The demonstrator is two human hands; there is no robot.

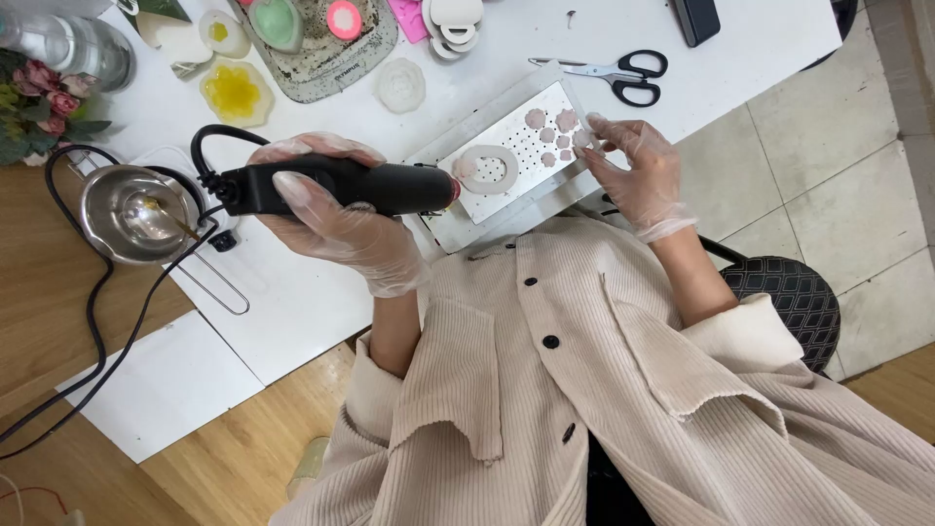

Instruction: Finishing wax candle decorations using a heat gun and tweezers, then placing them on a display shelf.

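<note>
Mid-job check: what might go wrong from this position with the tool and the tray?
1. The black corded tool in the left hand points its tip right at the oval ring; a slip may mar it.
2. The right hand rests thin-gloved fingertips on the small pink pieces on the same perforated tray, close to that tip.
3. The cord loops around the metal bowl; a tug might snag it.

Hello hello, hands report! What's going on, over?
Left hand grips black heat tool, nozzle at oval ring on perforated plate. Right hand fingertips on pink flowers. Nothing blocking.
</note>
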